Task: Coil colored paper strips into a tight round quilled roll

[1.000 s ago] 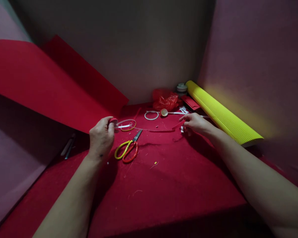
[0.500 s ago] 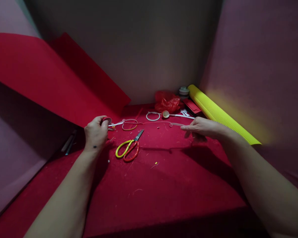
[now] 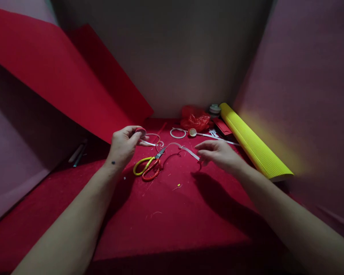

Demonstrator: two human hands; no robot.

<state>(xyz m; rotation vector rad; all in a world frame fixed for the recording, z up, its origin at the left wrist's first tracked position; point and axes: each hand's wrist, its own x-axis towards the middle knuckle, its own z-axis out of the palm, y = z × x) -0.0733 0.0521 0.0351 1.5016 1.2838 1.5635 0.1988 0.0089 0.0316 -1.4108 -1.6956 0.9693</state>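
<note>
My left hand [image 3: 123, 145] is closed on a small red ring-shaped roll [image 3: 141, 132], with a white strip [image 3: 149, 143] running out from it to the right. My right hand [image 3: 219, 152] pinches the end of a pale, curling narrow strip [image 3: 189, 151]. This strip loops back in the air toward the left hand; whether it joins the roll's white strip is unclear. Beneath it, scissors [image 3: 147, 168] with one yellow and one red handle lie on the red cloth [image 3: 166, 229], blades pointing away to the right.
Behind are a white ring [image 3: 177, 133], a small roll [image 3: 192, 132] with white strips beside it, a crumpled red plastic bag [image 3: 195, 119] and a jar [image 3: 215, 110]. A yellow corrugated roll [image 3: 255, 145] lies right. A large red sheet [image 3: 60, 72] leans left, near a slim tool [image 3: 79, 156].
My hands have come closer together, and the strip between them has slackened into a curved loop. The left hand moved right; the right hand moved left and slightly nearer.
</note>
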